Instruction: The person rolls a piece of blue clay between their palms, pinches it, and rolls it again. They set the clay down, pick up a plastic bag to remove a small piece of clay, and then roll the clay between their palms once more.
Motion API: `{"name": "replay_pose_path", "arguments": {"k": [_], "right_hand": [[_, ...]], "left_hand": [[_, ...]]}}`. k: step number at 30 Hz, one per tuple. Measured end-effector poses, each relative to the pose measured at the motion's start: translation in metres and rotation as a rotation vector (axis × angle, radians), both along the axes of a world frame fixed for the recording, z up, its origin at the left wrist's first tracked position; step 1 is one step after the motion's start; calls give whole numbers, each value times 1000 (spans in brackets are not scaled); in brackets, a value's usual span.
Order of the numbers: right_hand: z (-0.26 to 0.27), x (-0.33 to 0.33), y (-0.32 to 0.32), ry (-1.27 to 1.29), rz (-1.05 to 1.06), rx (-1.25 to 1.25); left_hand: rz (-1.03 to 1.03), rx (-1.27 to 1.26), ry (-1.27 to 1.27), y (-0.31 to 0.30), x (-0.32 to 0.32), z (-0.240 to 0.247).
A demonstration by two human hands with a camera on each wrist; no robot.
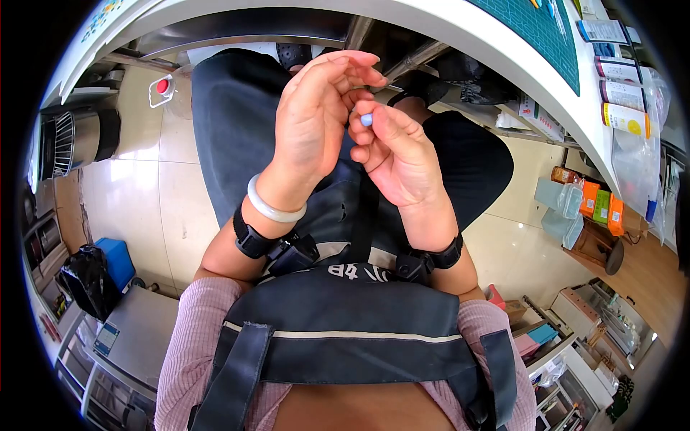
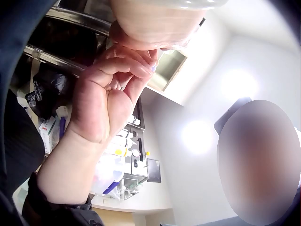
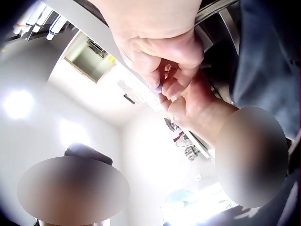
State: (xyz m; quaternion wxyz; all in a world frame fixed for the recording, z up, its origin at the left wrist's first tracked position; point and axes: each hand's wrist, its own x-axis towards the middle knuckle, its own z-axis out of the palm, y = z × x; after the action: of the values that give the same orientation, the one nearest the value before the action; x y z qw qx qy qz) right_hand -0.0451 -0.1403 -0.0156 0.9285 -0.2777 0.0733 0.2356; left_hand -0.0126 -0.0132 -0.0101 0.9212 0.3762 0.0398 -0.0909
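In the head view my right hand (image 1: 399,154) pinches a small, smooth lavender-blue lump (image 1: 366,119) between thumb and index finger. My left hand (image 1: 313,118), with a pale bangle (image 1: 273,203) at its wrist, is held beside it, fingers loosely bent and fingertips close to the right hand's fingers. Nothing shows in the left palm. Both hands are raised above the lap. From the left wrist, a bit of the lump (image 2: 153,68) shows at the right fingertips. The right wrist view also has the lump (image 3: 159,88) at the thumb tip, mostly covered by fingers.
A white table edge (image 1: 460,21) curves ahead, bearing a green cutting mat (image 1: 535,32) and several labelled tubes (image 1: 622,95) at the right. Dark-trousered legs (image 1: 237,129) lie below the hands. A clear jug with a red cap (image 1: 164,86) stands on the floor at left.
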Motion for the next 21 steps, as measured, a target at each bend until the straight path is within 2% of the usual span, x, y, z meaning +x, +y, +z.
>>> {"name": "replay_pose_path", "arguments": {"k": [5,11,13,17,21], "right_hand": [[6,0,7,-15,-18,-59],[-12,0,-1,-115,86,157],[-3,-2,0,-101,72,-39],[6,-3,6,-168,35,-154],[9,-5,4,-370,38,-352]], "left_hand": [[-20,-13,40,0,-1,3],[-23,-4,5,1,0,-2],[-21,4,1,1,0,-2],[-25,5,23,2,-2,3],[-17,10,10,2,-1,-2]]}}
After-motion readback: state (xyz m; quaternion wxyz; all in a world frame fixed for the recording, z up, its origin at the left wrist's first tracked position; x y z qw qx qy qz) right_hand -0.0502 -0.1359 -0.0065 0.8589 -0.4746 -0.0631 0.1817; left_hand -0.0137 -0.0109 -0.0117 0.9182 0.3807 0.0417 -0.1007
